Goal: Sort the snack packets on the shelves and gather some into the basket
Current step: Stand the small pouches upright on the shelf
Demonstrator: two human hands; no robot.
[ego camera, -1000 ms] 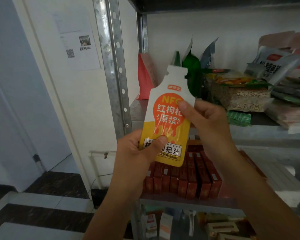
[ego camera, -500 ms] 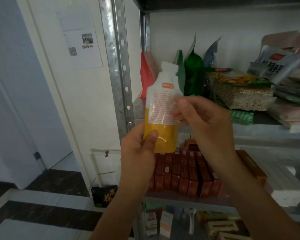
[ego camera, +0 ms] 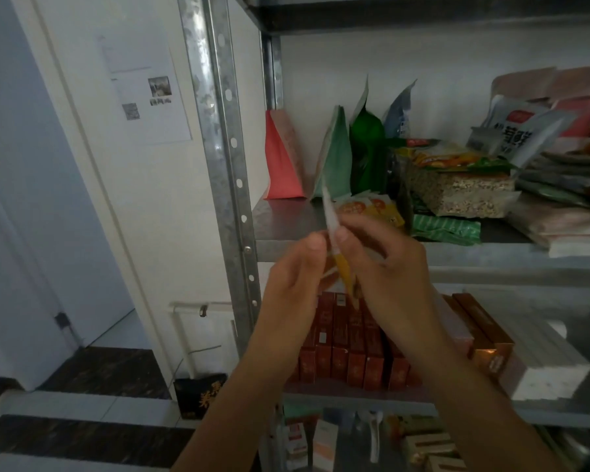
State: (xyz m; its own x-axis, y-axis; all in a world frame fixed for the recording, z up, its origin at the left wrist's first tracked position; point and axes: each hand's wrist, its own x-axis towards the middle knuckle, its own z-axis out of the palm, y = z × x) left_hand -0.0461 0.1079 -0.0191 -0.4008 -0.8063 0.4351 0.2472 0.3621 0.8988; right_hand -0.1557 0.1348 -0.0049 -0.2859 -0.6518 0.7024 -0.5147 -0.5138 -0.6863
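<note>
Pouch: the flat pouch [ego camera: 342, 269] stands edge-on between your two hands, in front of the upper shelf [ego camera: 286, 218]. It is white at the top and glossy yellow-orange below; turned like this, its print can't be read.
Left hand: your left hand [ego camera: 293, 277] has its grip pinching the pouch's left face, thumb on it.
Right hand: your right hand [ego camera: 385, 264] has its grip pinching the right face, thumb up against the white part.
Upper shelf: on the dull grey metal, orange-and-yellow sachets [ego camera: 372, 209] lie flat just behind the pouch. A red gusseted bag [ego camera: 281, 165] and a dark green foil bag [ego camera: 367, 148] stand upright. A vacuum-packed grain brick [ego camera: 457, 192] looks speckled and hard-edged.
White packet: the packet [ego camera: 518, 127] carries a red badge and large dark characters, too blurred to read.
Lower shelf: red cartons [ego camera: 348, 349] stand in tight rows, their labels illegible.
Upright: the galvanised post [ego camera: 218, 131] is punched with round holes.
</note>
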